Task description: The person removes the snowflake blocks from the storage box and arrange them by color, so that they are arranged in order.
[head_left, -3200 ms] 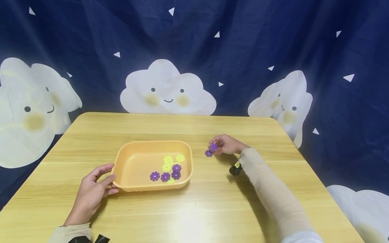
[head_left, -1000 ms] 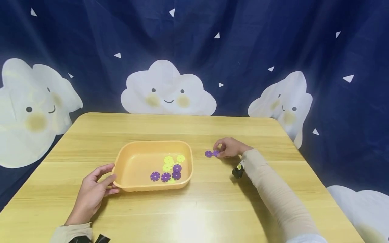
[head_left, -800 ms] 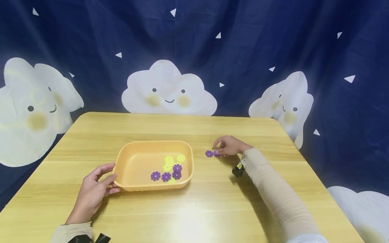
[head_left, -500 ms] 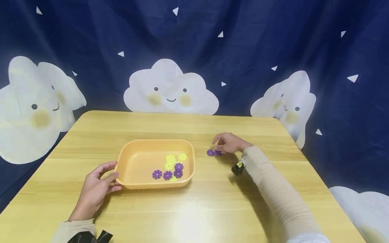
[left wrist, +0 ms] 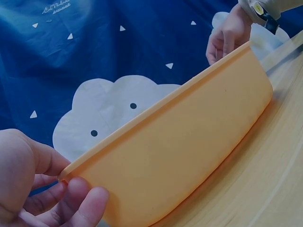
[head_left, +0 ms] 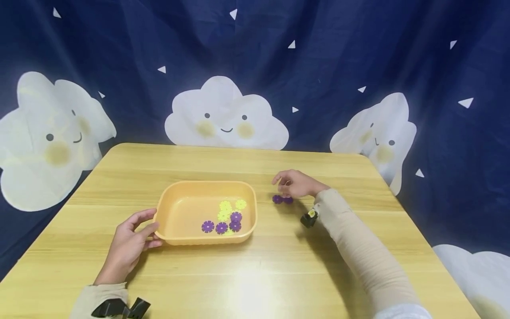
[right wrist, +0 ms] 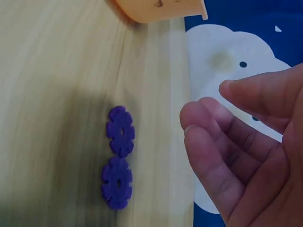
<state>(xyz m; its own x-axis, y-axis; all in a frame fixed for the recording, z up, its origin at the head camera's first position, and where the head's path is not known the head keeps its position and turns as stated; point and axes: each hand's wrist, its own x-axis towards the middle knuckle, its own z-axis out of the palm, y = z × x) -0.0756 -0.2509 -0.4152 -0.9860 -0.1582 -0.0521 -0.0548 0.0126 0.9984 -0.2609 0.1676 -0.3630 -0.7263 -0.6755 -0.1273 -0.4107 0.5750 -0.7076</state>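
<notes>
My left hand [head_left: 126,243] pinches the left rim of an orange plastic tray [head_left: 175,241]; the left wrist view shows the thumb and fingers at the tray's corner [left wrist: 156,161]. Inside the tray lie several purple notched discs [head_left: 207,226] and several yellow notched discs [head_left: 225,205], gathered toward its right side. To the right of the tray, two more purple discs [right wrist: 120,131] lie edge to edge on the table. My right hand [head_left: 296,183] hovers just above this pair, its fingers loosely bent, with nothing between thumb and fingertips in the right wrist view.
The wooden table [head_left: 223,283] ends at the back against a dark blue curtain [head_left: 255,40] printed with white clouds. A black wrist strap [head_left: 309,218] hangs below the right forearm.
My right hand has put down the purple disc it held, beside the other one, then let go and risen above the pair. The left hand keeps its hold on the tray.
</notes>
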